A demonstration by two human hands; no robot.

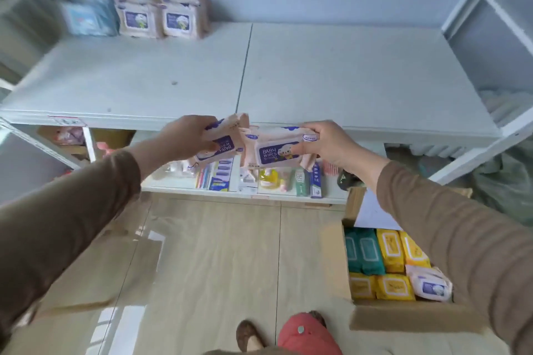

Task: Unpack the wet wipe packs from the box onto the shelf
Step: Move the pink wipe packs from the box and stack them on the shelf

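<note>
- the left hand (184,135) grips a pink pack of baby wipes (220,140), tilted, fingers wrapped over its top edge.
- the right hand (324,143) grips a second pink pack (278,150), label facing up, thumb on its front.
- the two packs touch between the hands, just in front of the white shelf (331,72) edge.
- far beyond the left hand, at the back of the shelf, stand two more pink packs (160,17) beside a blue pack (88,17).
- below the right forearm sits the open cardboard box (415,317), holding green, yellow and one pink pack (431,284).
</note>
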